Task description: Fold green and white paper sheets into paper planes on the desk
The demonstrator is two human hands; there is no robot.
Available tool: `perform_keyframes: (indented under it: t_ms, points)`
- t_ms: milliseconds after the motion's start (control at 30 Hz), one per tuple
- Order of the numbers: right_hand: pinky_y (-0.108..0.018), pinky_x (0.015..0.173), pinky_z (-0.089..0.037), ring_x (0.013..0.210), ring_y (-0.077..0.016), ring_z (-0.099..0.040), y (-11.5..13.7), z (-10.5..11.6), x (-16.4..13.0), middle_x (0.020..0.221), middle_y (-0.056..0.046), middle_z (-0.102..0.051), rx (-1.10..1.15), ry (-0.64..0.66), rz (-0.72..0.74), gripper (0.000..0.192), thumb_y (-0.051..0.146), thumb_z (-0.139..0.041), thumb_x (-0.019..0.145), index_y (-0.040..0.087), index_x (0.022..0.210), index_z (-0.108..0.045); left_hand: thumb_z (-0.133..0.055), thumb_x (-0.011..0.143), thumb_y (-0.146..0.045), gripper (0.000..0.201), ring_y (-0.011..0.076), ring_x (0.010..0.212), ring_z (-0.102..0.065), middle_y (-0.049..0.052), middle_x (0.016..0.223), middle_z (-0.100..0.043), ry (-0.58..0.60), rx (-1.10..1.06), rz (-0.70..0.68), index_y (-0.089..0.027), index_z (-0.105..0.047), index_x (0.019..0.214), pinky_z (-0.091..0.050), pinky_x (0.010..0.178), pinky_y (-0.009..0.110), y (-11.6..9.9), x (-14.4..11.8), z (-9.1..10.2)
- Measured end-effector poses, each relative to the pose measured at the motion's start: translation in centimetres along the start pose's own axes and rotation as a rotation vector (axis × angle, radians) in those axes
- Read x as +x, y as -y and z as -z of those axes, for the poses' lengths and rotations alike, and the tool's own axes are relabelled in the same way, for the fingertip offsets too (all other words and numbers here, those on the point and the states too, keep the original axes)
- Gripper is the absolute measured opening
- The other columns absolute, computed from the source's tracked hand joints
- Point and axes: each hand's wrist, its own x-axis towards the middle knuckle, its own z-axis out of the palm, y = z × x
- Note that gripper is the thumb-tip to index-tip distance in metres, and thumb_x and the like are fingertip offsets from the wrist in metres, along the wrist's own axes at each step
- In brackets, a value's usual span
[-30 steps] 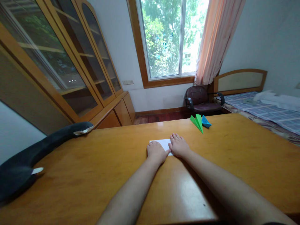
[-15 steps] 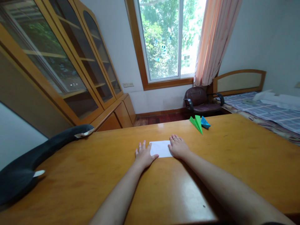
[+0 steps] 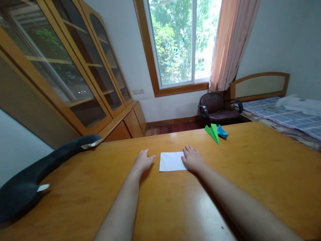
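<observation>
A white sheet of paper [image 3: 172, 161], rectangular and lying flat, is on the wooden table [image 3: 160, 201] in front of me. My right hand [image 3: 193, 158] rests flat over the paper's right end with its fingers stretched out, hiding that edge. Off the paper's left side, my left hand [image 3: 144, 160] is apart from it, thumb pointing towards the sheet and fingers partly bent, with nothing in it. Whether the left hand touches the tabletop I cannot tell.
Beyond my right hand lie a green paper plane [image 3: 212, 133] and a blue folded paper boat [image 3: 222, 132]. A large dark curved object [image 3: 47, 164] with white parts takes up the table's left side. A brown armchair [image 3: 215, 107] stands behind the table.
My left hand has let go of the paper's left end and moved left, uncovering that edge. My right hand stays on the right end.
</observation>
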Motion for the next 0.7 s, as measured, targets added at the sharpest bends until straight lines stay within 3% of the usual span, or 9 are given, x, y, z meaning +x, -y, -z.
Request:
perform_keyframes:
  t_ms: [133, 233, 433, 567, 700]
  points:
    - [-0.046, 0.114, -0.018, 0.142, -0.0306, -0.026, -0.1, 0.2, 0.0, 0.153, -0.018, -0.032, 0.017, 0.005, -0.009, 0.062, 0.039, -0.037, 0.092, 0.007, 0.144, -0.040, -0.067, 0.079, -0.033, 0.056, 0.0269, 0.104, -0.064, 0.019, 0.118, -0.065, 0.027, -0.240, 0.022, -0.010, -0.055, 0.129, -0.049, 0.090, 0.034, -1.6, 0.3, -2.7]
    - [-0.046, 0.114, -0.019, 0.141, -0.0300, -0.028, -0.2, 0.3, -0.1, 0.152, -0.017, -0.034, 0.027, -0.011, -0.008, 0.059, 0.039, -0.039, 0.092, 0.009, 0.143, -0.042, -0.065, 0.082, -0.027, 0.064, 0.0194, 0.086, -0.067, 0.014, 0.109, -0.066, 0.022, -0.338, 0.027, -0.012, -0.044, 0.140, -0.052, 0.078, 0.029, -2.5, -0.4, -4.3]
    - [-0.045, 0.113, -0.023, 0.138, -0.0306, -0.034, -0.3, 0.4, -0.2, 0.149, -0.018, -0.040, 0.058, -0.045, 0.008, 0.054, 0.034, -0.042, 0.091, 0.008, 0.138, -0.048, -0.066, 0.077, -0.011, 0.067, 0.0143, 0.087, -0.064, 0.013, 0.118, -0.062, -0.043, -0.467, 0.039, -0.014, -0.042, 0.139, -0.053, 0.079, 0.026, -2.4, -1.0, -6.1]
    - [-0.042, 0.113, -0.026, 0.136, -0.0286, -0.038, -0.6, 0.7, -0.2, 0.146, -0.017, -0.045, 0.083, -0.060, 0.021, 0.052, 0.033, -0.042, 0.091, 0.009, 0.136, -0.050, -0.064, 0.076, -0.006, 0.070, 0.0138, 0.085, -0.065, 0.012, 0.115, -0.063, 0.009, -0.610, 0.055, -0.014, -0.038, 0.140, -0.055, 0.075, 0.026, -2.6, -0.9, -6.4]
    - [-0.041, 0.113, -0.027, 0.134, -0.0264, -0.040, -0.8, 0.7, -0.2, 0.144, -0.015, -0.047, 0.109, -0.064, 0.034, 0.051, 0.031, -0.042, 0.090, 0.011, 0.136, -0.050, -0.064, 0.076, -0.008, 0.070, 0.0154, 0.090, -0.067, 0.009, 0.109, -0.067, 0.025, -0.591, 0.008, -0.014, -0.037, 0.141, -0.055, 0.082, 0.027, -2.7, -1.3, -6.3]
